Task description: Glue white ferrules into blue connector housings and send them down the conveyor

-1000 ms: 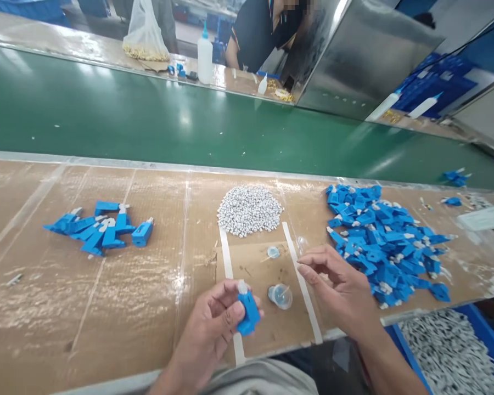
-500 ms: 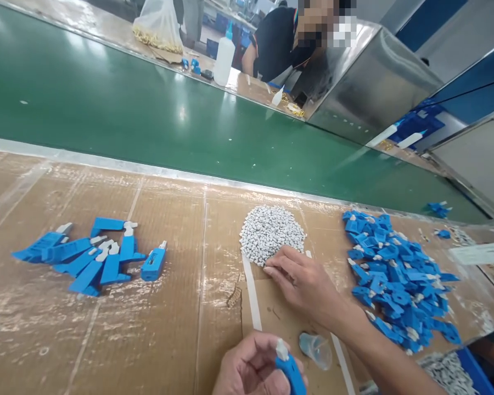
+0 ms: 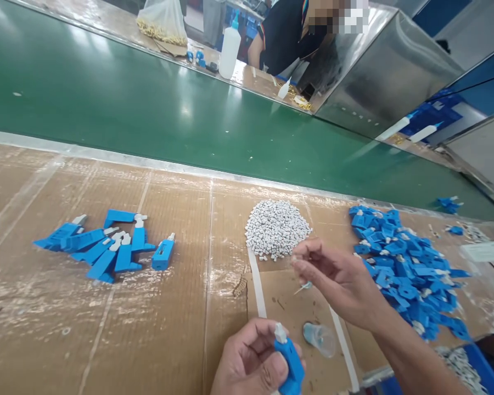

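My left hand (image 3: 253,362) at the bottom centre is closed around a blue plastic part (image 3: 288,367) with a pale grey tip pointing up. Above and to the right, my right hand (image 3: 337,277) is pinched, thumb against fingertips, just off the near right edge of a heap of small white pieces (image 3: 276,227). Whatever sits in that pinch is too small to make out. Below the right hand lie a thin stick with a light-blue end (image 3: 303,287) and a small clear cup (image 3: 323,340) tipped on its side.
Blue parts with pale tips lie in a large pile (image 3: 403,269) on the right and a loose group (image 3: 107,249) on the left. Beyond the cardboard-covered table (image 3: 177,307) runs a green belt (image 3: 148,104). A person (image 3: 282,38) sits across, near a white bottle (image 3: 229,52).
My right hand has drawn back from the heap, up and to the right, uncovering the thin stick. My left hand stays low with the blue part. The view has shifted slightly.
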A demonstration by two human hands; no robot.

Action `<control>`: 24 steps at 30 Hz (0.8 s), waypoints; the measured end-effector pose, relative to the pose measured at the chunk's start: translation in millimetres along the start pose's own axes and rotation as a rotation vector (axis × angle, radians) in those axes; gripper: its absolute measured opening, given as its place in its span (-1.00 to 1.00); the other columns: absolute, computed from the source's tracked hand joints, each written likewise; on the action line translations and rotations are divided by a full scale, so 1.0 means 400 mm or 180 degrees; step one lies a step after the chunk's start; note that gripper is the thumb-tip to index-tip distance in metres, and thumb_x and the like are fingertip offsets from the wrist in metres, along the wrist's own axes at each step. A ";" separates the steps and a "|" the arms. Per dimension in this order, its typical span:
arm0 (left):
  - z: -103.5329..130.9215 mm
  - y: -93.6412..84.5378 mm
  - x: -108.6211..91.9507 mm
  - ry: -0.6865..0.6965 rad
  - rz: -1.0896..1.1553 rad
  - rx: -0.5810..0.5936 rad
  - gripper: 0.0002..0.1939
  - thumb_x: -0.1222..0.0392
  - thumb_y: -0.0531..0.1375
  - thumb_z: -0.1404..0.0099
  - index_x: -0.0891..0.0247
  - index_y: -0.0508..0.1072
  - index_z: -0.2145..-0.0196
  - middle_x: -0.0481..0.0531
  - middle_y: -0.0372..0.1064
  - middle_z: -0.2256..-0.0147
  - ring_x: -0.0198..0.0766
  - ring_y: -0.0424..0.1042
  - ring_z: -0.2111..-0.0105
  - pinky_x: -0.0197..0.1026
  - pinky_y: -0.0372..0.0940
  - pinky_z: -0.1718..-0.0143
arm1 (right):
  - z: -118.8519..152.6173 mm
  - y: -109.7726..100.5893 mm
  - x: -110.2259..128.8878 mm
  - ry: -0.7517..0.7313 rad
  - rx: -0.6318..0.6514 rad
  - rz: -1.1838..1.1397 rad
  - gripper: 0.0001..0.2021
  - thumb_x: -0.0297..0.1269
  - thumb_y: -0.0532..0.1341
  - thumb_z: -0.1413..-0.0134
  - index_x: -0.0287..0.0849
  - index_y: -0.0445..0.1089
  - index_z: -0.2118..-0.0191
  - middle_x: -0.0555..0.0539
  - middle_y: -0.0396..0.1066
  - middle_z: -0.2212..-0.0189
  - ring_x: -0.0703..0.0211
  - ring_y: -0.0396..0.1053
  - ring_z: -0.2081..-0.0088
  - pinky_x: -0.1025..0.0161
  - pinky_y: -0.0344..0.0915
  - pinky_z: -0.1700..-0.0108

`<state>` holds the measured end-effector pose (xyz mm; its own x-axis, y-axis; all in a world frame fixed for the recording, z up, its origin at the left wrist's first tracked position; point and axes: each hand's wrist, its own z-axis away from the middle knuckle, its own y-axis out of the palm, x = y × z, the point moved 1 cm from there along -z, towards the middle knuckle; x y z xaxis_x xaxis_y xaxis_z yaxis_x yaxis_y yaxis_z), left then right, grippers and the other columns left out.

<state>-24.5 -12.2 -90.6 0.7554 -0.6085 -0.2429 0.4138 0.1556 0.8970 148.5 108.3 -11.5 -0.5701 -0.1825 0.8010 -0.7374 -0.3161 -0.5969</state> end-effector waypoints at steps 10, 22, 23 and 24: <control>0.016 0.075 -0.024 0.0190 -0.0293 -0.0181 -0.78 0.23 0.39 -0.24 0.24 0.58 0.14 0.08 0.49 0.26 -0.26 0.53 0.27 -0.35 0.39 0.36 | 0.171 -0.011 -0.009 0.0243 -0.0193 -0.2309 -0.94 -0.31 0.35 -0.23 -0.12 0.55 0.19 -0.09 0.49 0.34 0.24 0.48 0.41 0.33 0.46 0.41; 0.002 0.158 0.024 0.0104 -0.0521 -0.0114 -0.78 0.27 0.36 -0.26 0.25 0.57 0.12 0.11 0.50 0.20 -0.25 0.54 0.27 -0.38 0.40 0.38 | 0.235 -0.003 -0.012 0.0138 -0.0887 -0.3266 -0.89 -0.22 0.42 -0.13 -0.13 0.66 0.29 -0.04 0.49 0.52 0.36 0.42 0.57 0.53 0.29 0.63; 0.000 0.161 0.023 0.0118 -0.0554 -0.0102 -0.79 0.28 0.36 -0.26 0.25 0.57 0.12 0.11 0.50 0.21 -0.27 0.53 0.27 -0.38 0.41 0.37 | 0.239 0.000 -0.014 0.0150 -0.0887 -0.3263 -0.89 -0.22 0.42 -0.13 -0.12 0.67 0.28 -0.05 0.50 0.51 0.35 0.43 0.57 0.52 0.31 0.62; -0.002 0.164 0.023 0.0137 -0.0589 -0.0090 -0.79 0.28 0.35 -0.27 0.26 0.57 0.12 0.11 0.50 0.21 -0.28 0.52 0.28 -0.38 0.41 0.36 | 0.244 0.004 -0.016 0.0154 -0.0857 -0.3244 -0.89 -0.23 0.41 -0.14 -0.11 0.67 0.25 -0.06 0.52 0.50 0.34 0.45 0.55 0.50 0.35 0.59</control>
<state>9.9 -6.8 -34.4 0.6860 -0.5950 -0.4188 0.5613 0.0665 0.8249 186.4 18.3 -13.1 0.3548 0.0922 0.9304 -0.9286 -0.0809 0.3622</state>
